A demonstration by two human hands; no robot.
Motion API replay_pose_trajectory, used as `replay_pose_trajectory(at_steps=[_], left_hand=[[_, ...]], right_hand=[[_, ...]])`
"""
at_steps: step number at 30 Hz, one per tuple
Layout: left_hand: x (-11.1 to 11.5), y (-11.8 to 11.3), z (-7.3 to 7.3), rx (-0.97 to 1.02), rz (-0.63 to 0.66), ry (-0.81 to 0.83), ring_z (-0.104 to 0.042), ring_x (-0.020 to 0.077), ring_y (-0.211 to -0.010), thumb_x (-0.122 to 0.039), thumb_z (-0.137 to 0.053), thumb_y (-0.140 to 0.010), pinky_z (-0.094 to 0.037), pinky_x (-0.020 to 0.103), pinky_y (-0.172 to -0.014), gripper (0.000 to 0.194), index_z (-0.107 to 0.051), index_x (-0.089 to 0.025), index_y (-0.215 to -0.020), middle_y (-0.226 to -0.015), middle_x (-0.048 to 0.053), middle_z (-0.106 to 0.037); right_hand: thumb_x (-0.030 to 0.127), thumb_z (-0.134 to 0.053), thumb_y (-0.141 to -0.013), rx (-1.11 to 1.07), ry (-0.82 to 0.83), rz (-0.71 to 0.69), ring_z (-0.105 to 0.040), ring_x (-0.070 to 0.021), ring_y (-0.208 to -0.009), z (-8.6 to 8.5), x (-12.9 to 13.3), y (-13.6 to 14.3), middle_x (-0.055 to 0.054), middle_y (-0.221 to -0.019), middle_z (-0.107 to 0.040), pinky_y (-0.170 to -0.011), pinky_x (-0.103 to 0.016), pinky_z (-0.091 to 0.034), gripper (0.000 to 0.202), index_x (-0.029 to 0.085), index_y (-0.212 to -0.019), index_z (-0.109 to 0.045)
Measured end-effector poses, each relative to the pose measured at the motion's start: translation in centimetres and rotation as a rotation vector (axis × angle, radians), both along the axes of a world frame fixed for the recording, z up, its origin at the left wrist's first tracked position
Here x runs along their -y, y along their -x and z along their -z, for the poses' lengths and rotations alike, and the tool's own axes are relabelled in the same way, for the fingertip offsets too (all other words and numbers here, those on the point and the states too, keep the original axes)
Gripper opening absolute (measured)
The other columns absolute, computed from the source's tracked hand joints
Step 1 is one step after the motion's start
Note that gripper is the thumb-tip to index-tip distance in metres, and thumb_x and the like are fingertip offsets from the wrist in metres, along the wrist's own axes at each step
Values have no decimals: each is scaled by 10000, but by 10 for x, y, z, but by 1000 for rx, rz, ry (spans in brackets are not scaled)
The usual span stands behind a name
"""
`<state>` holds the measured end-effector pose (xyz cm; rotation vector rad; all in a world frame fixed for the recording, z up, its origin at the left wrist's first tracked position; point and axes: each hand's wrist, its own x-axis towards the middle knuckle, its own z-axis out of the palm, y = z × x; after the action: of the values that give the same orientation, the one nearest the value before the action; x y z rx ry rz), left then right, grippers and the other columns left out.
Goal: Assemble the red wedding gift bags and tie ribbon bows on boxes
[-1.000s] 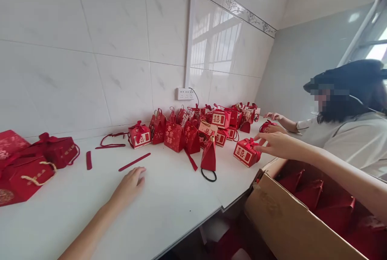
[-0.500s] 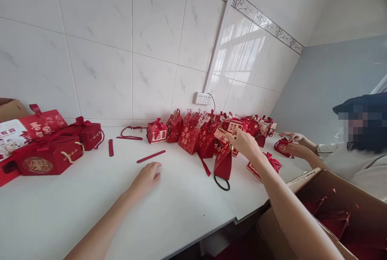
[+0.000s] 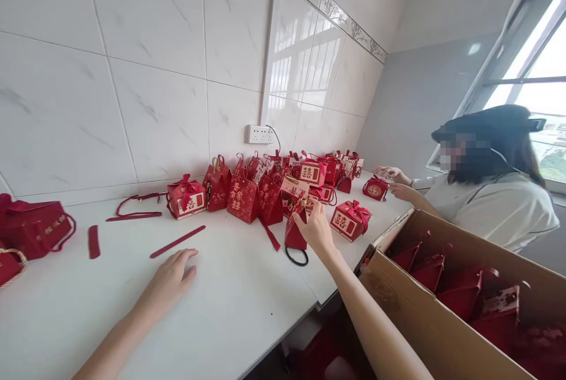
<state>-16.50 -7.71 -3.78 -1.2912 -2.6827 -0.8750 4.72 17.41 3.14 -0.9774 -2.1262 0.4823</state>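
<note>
My left hand (image 3: 170, 277) rests on the white table, fingers slightly apart and nothing in them, just below a flat red strip (image 3: 177, 241). My right hand (image 3: 316, 227) is closed at the side of a small red triangular box (image 3: 295, 234), which stands at the front of the group. A black loop (image 3: 296, 256) lies below that box. Behind it are a red box with gold characters (image 3: 243, 198) and several other red gift boxes. A bow-topped box (image 3: 351, 221) sits to the right of my right hand.
An open cardboard box (image 3: 398, 286) at the lower right holds several red boxes. Beyond it a person in a white shirt (image 3: 495, 206) handles a small red box (image 3: 375, 188). More red boxes (image 3: 35, 230) stand at the left, near a red cord (image 3: 135, 216).
The view has turned to the right. My right hand has come down from the top of the boxes to the side of the front triangular box. My left hand stays on the table.
</note>
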Motion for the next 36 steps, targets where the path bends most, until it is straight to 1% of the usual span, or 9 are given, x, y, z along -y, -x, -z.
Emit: replay_pose_trajectory(at_steps=[6,9,15,21,23,25,28,31,36], left_hand=[[0,1,2,6,-12,24,-573,267,-1125,-368,-365,-765,-494,391,-934,423,-578,-174,-1074,-1195,92,-622],[0,1,0,5,8,18,-557,272,-1144,-357,-365,-772,-476,407,-961,417,-571,-167,-1080,-1199,100,-614],[-3,-24,-17,205,80,-158,-466,286,-1245,-490,-402,-819,-410,432,-1030,452,-505,-222,-1169,-1311,77,-523],[-6,-57,-22,384,311,-429,-271,333,-1366,-660,-581,-692,-308,460,-1102,911,-203,-236,-1405,-1497,124,-251],[-5,-60,-23,423,294,-559,-331,316,-1336,-665,-565,-710,-351,440,-1077,890,-196,-224,-1390,-1458,150,-312],[-2,-57,-25,468,201,-646,-469,281,-1230,-602,-495,-804,-434,414,-993,669,-285,-222,-1313,-1353,149,-445],[6,-47,-27,415,60,-710,-564,243,-1096,-498,-465,-867,-475,390,-911,437,-368,-220,-1189,-1205,118,-554],[14,-38,-25,263,13,-650,-570,242,-1045,-434,-538,-833,-466,397,-899,396,-407,-209,-1131,-1118,100,-584],[14,-36,-25,299,168,-519,-595,235,-930,-404,-568,-794,-495,371,-817,348,-473,-187,-1050,-1003,82,-609]], right_hand=[[331,-413,-801,-44,85,-27,-613,-241,-793,4,-16,-19,-105,-937,-644,-702,-350,-481,357,164,-1112,-463],[300,-370,-792,-83,120,-4,-567,-204,-613,5,-21,-32,-58,-753,-628,-602,-310,-449,265,176,-980,-510],[291,-350,-817,-207,92,-102,-541,-168,-662,-8,3,-35,-34,-791,-613,-621,-261,-439,218,204,-925,-518],[275,-388,-864,-286,65,-700,-576,-156,-768,-29,56,5,-28,-848,-624,-688,-249,-468,216,199,-994,-542],[297,-390,-882,-249,102,-838,-562,-145,-707,-26,68,25,-22,-816,-625,-625,-241,-461,219,195,-1001,-543],[325,-419,-891,-231,124,-944,-564,-144,-707,-22,76,47,-32,-877,-636,-602,-241,-462,245,195,-1073,-518],[353,-462,-899,-267,115,-1039,-589,-160,-798,-20,84,81,-49,-987,-635,-664,-262,-481,265,212,-1117,-513],[359,-459,-915,-355,137,-1130,-600,-166,-806,-22,89,106,-36,-867,-634,-728,-277,-479,209,208,-891,-603],[302,-542,-889,-481,196,-1072,-593,-148,-736,-10,93,110,-16,-776,-630,-693,-267,-460,202,209,-741,-643]])
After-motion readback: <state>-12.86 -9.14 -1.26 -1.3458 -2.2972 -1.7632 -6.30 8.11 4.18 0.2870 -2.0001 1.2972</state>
